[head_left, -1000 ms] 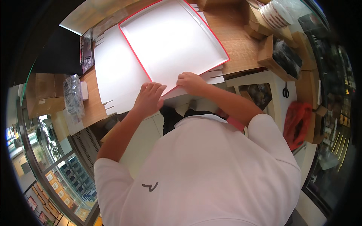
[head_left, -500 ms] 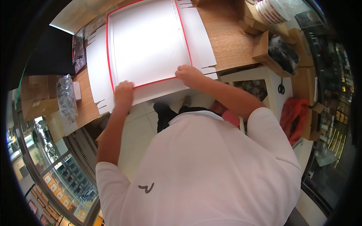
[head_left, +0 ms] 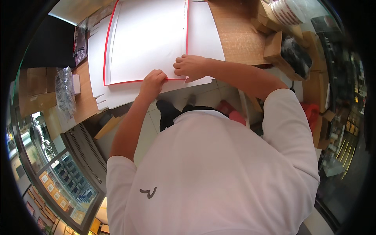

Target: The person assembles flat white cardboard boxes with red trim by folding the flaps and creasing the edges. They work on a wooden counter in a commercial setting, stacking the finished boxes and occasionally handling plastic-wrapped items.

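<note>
A shallow white tray with thin red edges [head_left: 147,43] lies on a larger flat white cardboard sheet [head_left: 207,39] with slits at its corners. At the tray's near edge, right of its middle, my left hand [head_left: 154,82] has its fingers closed on the red rim. Close beside it, my right hand [head_left: 190,67] is bent over the near right corner. Its curled fingers grip the rim there and cover most of that corner. The tray's far edge runs out of the picture.
The wooden table [head_left: 239,39] carries an open brown carton [head_left: 274,49] with a black plastic-wrapped item on the right. Behind it is a white roll [head_left: 288,11]. At the left stand a cardboard box [head_left: 39,84] and a clear plastic-wrapped pack [head_left: 64,90].
My left hand has slid right along the near edge, away from the left corner. My right hand has shifted onto the right corner. The tray has turned slightly and moved left on the sheet.
</note>
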`<state>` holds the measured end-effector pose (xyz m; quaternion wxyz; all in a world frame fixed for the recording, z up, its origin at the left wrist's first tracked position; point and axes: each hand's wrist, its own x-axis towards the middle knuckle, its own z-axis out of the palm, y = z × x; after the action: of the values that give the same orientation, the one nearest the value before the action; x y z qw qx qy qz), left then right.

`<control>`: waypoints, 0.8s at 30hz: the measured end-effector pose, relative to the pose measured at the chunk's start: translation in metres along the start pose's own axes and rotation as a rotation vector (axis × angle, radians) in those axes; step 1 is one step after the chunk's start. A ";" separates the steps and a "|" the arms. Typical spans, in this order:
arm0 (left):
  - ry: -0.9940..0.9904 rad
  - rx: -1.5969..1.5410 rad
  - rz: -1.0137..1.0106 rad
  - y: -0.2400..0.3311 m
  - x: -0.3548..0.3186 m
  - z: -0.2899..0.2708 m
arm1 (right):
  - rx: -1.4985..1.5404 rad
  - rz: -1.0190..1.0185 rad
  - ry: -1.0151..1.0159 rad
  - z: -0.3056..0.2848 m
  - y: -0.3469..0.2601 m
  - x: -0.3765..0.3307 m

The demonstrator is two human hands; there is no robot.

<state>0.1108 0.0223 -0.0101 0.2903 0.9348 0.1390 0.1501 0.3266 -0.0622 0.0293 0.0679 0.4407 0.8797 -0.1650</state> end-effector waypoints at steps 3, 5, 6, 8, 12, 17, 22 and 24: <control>-0.003 0.004 -0.015 0.002 -0.002 -0.001 | 0.025 -0.030 -0.031 -0.002 0.003 0.007; 0.000 0.006 -0.016 0.002 -0.002 -0.001 | 0.030 -0.041 -0.020 0.000 0.005 0.005; 0.004 0.011 -0.017 0.002 -0.002 -0.001 | 0.037 -0.039 -0.015 0.000 0.005 0.003; 0.012 0.008 -0.018 0.001 -0.002 -0.001 | 0.049 -0.032 -0.001 0.000 0.005 -0.002; 0.009 -0.015 -0.041 0.003 0.001 -0.001 | 0.031 -0.045 0.302 0.019 0.005 -0.021; 0.070 0.010 -0.017 0.002 -0.004 0.006 | 0.160 0.218 0.571 0.037 -0.035 -0.023; 0.181 0.105 -0.101 0.048 -0.009 -0.013 | 0.252 0.495 0.997 0.049 -0.054 -0.028; 0.375 0.196 -0.167 0.043 -0.016 -0.024 | 0.270 0.825 1.261 0.048 -0.060 -0.046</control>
<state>0.0951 -0.0059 0.0306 0.1784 0.8996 0.2812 0.2824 0.3053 -0.1464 0.0105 -0.4455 0.7487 0.4884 0.0504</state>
